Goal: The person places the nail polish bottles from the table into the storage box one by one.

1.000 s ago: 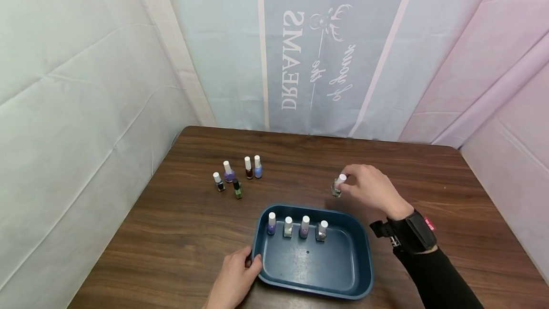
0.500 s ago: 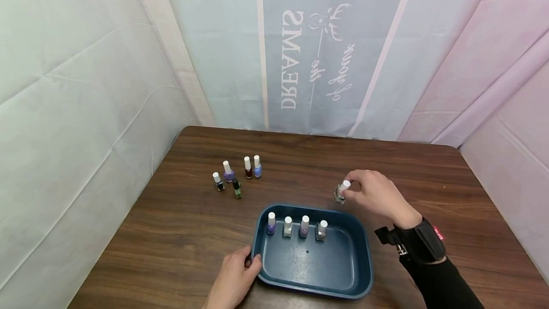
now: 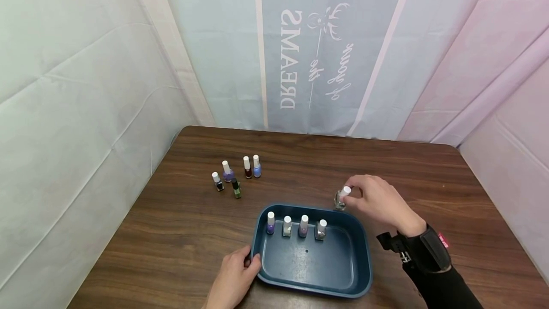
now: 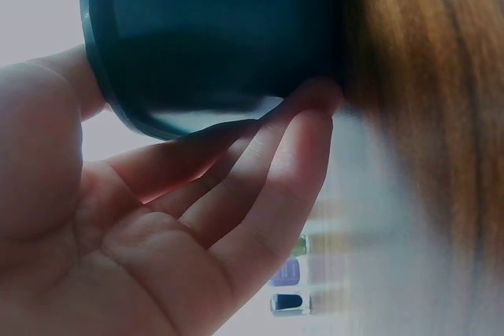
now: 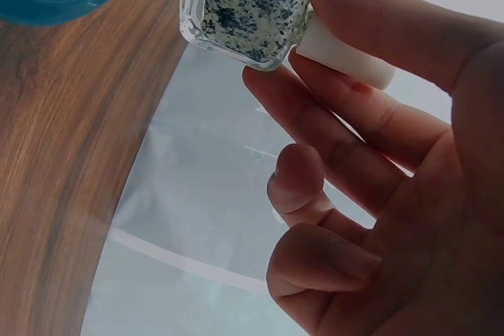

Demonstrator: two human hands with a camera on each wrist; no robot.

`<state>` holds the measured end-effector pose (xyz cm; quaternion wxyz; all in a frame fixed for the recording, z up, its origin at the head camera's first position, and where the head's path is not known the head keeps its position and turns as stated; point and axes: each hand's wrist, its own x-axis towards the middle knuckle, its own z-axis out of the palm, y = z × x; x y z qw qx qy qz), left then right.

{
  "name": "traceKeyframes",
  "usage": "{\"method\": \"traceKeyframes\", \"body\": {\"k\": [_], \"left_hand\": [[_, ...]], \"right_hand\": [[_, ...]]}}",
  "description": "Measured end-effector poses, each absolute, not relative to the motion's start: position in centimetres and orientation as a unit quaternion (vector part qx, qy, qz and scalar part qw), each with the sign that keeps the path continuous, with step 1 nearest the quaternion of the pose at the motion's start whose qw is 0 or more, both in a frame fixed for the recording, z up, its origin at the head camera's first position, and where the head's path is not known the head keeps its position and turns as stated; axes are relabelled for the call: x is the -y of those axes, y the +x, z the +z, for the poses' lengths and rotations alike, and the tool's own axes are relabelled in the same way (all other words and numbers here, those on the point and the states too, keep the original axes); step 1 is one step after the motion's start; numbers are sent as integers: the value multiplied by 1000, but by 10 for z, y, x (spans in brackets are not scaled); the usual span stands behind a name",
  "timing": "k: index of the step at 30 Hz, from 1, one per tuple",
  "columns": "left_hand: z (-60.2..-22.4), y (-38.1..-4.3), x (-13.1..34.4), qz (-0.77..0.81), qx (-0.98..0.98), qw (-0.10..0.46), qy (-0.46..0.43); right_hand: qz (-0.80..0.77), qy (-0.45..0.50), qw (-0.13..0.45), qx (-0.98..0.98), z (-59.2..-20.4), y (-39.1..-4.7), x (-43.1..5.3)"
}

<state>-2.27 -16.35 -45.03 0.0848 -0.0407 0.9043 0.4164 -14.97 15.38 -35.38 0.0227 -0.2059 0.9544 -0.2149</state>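
My right hand (image 3: 381, 201) pinches a nail polish bottle (image 5: 252, 7) between thumb and fingers. The glass is clear, with dark speckles inside, and the white cap (image 5: 346, 53) lies along my fingertips. In the head view this bottle overlaps the far right rim of a dark blue tray (image 3: 317, 271). My left hand (image 3: 236, 273) grips the tray's left side, thumb at the rim and the other fingers against the outer wall (image 4: 197, 45). Inside the tray a row of white-capped bottles stands along the far side: purple (image 3: 270, 223), pale (image 3: 287, 227), mauve (image 3: 303, 227) and silvery (image 3: 320, 230).
Several more nail polish bottles stand on the wooden table (image 3: 171, 232) at the back left: black (image 3: 218, 182), violet (image 3: 228, 172), dark red (image 3: 247, 168), light blue (image 3: 257, 167), and green with a black cap (image 3: 237, 189). Fabric curtains (image 3: 214, 37) surround the table.
My right hand has brought the speckled bottle nearer to me and slightly right, up to the tray's far rim. My left hand keeps its hold on the tray.
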Motion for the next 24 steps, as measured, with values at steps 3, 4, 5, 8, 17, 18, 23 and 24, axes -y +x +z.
{"method": "traceKeyframes", "body": {"k": [3, 4, 5, 8, 17, 18, 23, 24], "left_hand": [[-450, -23, 164, 416, -905, 84, -41], [-450, -23, 164, 416, -905, 83, -40], [-450, -23, 164, 416, -905, 82, -40], [-451, -23, 164, 416, -905, 80, -39], [-450, -22, 163, 417, -904, 89, -41], [-450, -22, 163, 417, -904, 90, -41], [-449, -22, 163, 415, -904, 96, -45], [-448, -22, 163, 415, -904, 96, -45]], "right_hand": [[-213, -208, 23, -954, -354, -148, -153], [-213, -209, 23, -954, -354, -147, -153], [-212, -210, 23, -954, -354, -147, -153], [-213, -212, 27, -953, -354, -145, -153], [-217, -221, 33, -950, -357, -140, -156], [-217, -222, 33, -950, -357, -139, -156], [-219, -223, 29, -949, -358, -136, -157], [-219, -224, 27, -949, -358, -136, -157]]}}
